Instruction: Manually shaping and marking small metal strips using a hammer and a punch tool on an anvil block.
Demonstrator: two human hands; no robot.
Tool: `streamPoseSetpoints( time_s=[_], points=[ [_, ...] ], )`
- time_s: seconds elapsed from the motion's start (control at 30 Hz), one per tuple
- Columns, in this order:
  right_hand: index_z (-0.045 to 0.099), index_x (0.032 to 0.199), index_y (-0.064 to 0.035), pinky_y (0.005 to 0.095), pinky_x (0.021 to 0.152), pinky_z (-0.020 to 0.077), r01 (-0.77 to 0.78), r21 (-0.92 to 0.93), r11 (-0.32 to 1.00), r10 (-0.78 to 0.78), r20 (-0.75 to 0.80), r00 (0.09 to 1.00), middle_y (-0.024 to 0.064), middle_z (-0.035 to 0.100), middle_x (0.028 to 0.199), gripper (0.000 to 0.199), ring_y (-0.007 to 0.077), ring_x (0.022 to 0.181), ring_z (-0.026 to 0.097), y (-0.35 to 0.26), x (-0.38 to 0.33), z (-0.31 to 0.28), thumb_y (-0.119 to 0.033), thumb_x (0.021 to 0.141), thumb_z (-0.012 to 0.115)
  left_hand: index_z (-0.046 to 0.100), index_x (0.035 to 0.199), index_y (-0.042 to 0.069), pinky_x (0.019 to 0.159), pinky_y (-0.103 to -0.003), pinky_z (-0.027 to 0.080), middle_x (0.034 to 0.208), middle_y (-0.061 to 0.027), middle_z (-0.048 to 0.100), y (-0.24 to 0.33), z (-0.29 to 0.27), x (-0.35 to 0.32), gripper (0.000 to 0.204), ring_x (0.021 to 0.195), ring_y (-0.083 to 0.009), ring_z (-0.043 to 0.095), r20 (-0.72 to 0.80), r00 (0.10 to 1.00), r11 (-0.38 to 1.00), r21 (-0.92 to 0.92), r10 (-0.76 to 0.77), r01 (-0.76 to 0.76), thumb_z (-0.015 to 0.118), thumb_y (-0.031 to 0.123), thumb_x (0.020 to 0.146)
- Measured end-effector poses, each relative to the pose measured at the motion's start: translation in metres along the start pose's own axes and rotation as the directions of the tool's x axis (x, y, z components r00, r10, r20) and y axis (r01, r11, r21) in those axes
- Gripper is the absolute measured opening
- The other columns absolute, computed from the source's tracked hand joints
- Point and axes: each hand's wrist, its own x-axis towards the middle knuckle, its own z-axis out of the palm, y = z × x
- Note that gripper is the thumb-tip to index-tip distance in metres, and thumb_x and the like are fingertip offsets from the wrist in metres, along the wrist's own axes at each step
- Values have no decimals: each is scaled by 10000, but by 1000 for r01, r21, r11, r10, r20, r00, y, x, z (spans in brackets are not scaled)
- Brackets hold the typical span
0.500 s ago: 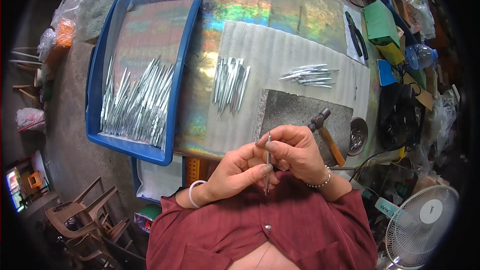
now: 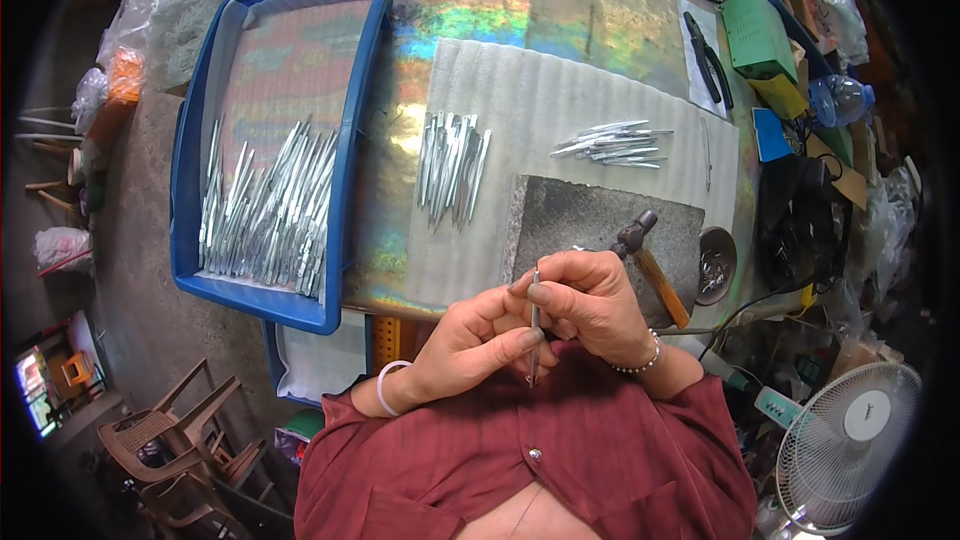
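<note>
- Left hand (image 2: pixel 478 340), right hand (image 2: pixel 600 308): both pinched firmly closed on slim silver metal rod (image 2: pixel 535 316), held over maroon buttoned shirt (image 2: pixel 450 445).
- Risk: rod could slip (looks smooth) if pinches loosen.

White foam sheet (image 2: pixel 520 105) on table (image 2: pixel 560 15)

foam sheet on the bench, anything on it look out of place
One thin rod lies alone near the right edge of the foam sheet, apart from both bunches of metal pieces, so it looks stray.
</note>
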Motion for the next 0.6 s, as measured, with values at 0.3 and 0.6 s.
streamPoseSetpoints(
  time_s=[0.3,0.6],
  points=[
    [669,975,8,165,457,343,61,20,998,-61,31,998,-17,579,692,116,12,535,450,-4,-4,1,-61,917,596,478,1166,-27,724,-258,525,1036,-121,637,0,1,3,223,851,-141,635,37,999,1000,5,1,-1,483,95,980],
    [608,1122,1,151,552,426,157,56,986,-157,-4,988,11,608,912,230,11,667,522,13,-19,-23,-23,894,617,347,1288,-12,673,-253,512,888,-122,654,-5,10,13,343,763,-147,643,46,997,993,106,-55,49,469,56,974]
  ],
)
